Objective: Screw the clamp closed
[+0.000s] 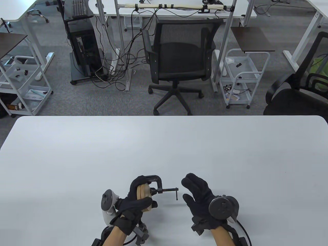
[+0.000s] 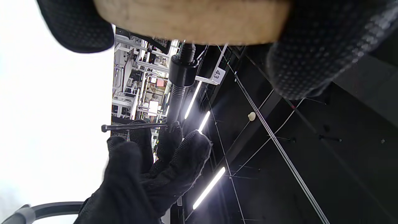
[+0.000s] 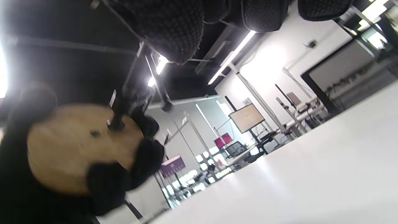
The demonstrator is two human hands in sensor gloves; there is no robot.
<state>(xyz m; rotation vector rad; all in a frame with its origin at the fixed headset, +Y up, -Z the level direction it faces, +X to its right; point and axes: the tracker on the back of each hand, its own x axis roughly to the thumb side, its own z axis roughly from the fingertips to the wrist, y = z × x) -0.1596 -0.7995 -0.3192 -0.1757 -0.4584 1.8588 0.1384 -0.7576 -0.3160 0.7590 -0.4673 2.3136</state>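
Note:
My left hand [image 1: 134,202] grips a round wooden disc [image 1: 144,192] near the table's front edge. A black C-clamp [image 1: 155,180] sits around the disc, and its screw [image 1: 166,190] points right and ends in a T-handle [image 1: 176,194]. My right hand [image 1: 197,196] is open, fingers spread, just right of the handle with a small gap. In the left wrist view the disc [image 2: 192,18] is at the top, the screw [image 2: 178,93] runs down to the handle bar [image 2: 133,126], and the right hand's fingers [image 2: 183,155] are close behind it. The right wrist view shows the disc [image 3: 74,149] with the screw's pad [image 3: 116,124] against it.
The white table [image 1: 164,148] stretches far ahead and to both sides. Beyond its far edge stand a black office chair [image 1: 179,56], white trolleys [image 1: 241,77] and a computer tower [image 1: 84,48] on the floor.

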